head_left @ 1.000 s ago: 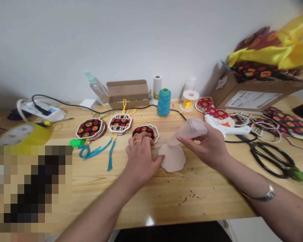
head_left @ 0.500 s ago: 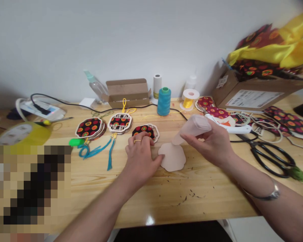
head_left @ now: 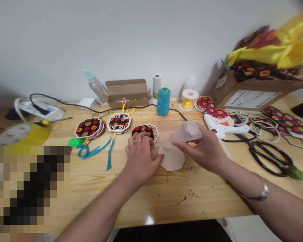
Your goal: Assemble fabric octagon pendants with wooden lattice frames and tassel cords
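Observation:
A pale scalloped plate [head_left: 173, 159] lies flat on the wooden table. My left hand [head_left: 140, 158] rests beside it, fingers apart, its thumb on the plate's left edge and its fingertips on a patterned fabric piece [head_left: 142, 130] with a pale frame. Wrapped round a translucent white bottle [head_left: 185, 131], my right hand [head_left: 204, 148] tilts it so that its lower-left end is over the plate's upper part.
Stacks of framed ornaments [head_left: 89, 127] with blue tassels lie at left. A teal thread cone [head_left: 163, 102] stands behind. Right are a white glue gun [head_left: 223, 126], black scissors [head_left: 270, 158] and a carton [head_left: 255, 94] of fabric.
My right hand and the bottle have moved left and slightly down, further over the pale plate. More of the glue gun now shows. My left hand has stayed in place.

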### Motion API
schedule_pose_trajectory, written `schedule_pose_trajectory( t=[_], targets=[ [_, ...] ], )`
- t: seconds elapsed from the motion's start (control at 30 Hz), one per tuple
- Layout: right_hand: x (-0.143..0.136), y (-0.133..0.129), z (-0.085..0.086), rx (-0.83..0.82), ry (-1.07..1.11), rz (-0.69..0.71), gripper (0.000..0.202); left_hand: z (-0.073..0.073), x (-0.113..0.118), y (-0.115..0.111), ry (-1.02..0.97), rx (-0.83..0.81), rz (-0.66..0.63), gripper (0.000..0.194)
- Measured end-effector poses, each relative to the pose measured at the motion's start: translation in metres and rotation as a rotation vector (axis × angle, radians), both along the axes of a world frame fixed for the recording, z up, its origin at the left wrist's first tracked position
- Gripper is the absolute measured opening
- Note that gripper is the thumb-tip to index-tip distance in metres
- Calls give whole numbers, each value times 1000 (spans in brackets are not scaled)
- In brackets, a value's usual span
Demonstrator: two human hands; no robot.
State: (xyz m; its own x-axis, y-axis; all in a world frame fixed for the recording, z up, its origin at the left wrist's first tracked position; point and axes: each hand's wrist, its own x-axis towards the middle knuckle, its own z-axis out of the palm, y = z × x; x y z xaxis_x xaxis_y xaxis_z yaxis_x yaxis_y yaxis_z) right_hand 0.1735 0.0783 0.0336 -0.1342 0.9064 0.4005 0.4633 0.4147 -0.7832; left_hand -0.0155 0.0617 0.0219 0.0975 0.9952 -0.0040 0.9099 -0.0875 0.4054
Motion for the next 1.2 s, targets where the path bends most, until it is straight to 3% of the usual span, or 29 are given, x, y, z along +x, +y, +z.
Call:
schedule_pose_trajectory(
  t=[1.2],
  targets=[
    [18,8,-4,-28,-12,-98,27,2,0,0,18,-35,14,27]
  ],
)
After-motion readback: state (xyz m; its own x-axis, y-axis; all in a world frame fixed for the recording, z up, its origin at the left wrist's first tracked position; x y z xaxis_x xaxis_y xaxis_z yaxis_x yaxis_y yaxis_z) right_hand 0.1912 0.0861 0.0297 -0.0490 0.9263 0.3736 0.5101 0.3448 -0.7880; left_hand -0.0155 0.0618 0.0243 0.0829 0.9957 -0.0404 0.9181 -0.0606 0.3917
